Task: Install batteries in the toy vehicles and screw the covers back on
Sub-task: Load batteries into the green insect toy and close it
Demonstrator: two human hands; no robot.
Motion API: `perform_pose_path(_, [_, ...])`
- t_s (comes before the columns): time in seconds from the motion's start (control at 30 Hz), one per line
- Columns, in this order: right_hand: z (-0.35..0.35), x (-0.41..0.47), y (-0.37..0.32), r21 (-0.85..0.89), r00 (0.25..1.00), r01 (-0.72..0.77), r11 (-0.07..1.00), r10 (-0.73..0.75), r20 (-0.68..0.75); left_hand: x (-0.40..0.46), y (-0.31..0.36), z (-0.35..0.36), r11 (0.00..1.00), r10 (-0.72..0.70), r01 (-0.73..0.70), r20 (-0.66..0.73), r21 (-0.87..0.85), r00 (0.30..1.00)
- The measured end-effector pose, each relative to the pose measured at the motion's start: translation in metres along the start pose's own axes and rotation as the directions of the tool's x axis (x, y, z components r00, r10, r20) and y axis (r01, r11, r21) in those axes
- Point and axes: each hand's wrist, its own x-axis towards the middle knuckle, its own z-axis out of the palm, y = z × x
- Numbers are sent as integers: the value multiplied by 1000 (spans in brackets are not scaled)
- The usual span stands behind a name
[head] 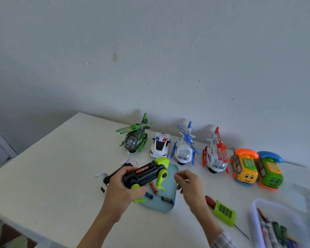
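The left hand holds a black and lime-green toy belly-up above the white desk, its grip wrapped round the dark body with the fingers curled over the near end. The battery bay faces upward, and one red-labelled battery already lies seated in it. The toy looks like light, hollow moulded plastic: stiff in the body, but its thin green limbs stick out and would probably flex or snap if squeezed, so the blocky middle where the hand sits now seems the safest place to hold it.

Just below and to the right, a pale teal tray rests on the desk with loose batteries in it, one red and two dark. These are small, smooth cylinders, likely to roll and slip, and are best pinched across the middle.

Next comes the right hand, hovering over the tray's right edge with its fingers loosely curled and the tips drawn close; whether anything small is pinched there cannot be told.

Further right, a green cover lies flat on the desk beside a red-handled screwdriver. The cover is thin and flat, so lifting it by an edge should be easiest.
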Motion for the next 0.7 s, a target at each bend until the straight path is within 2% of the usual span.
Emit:
perform_pose_path(0.13, [-28, -4, -14, 299, 999, 30, 954, -16, -47, -6, 2, 14, 992, 62, -65, 36, 107, 997])
perform_pose_path(0.23, [-42, -11, -17, 413, 990, 119, 903, -78, -116, -8, 0, 25, 981, 67, -76, 51, 177, 996])
perform_pose_path(0.47, [-56, -25, -5, 504, 980, 157, 849, -71, -186, -9, -9, 43, 964, 20, -40, 78, 263, 997])
perform_pose_path(0.7, [-77, -32, 4, 469, 978, 103, 877, -3, -209, -15, -7, 70, 944, 36, -71, 115, 321, 993])
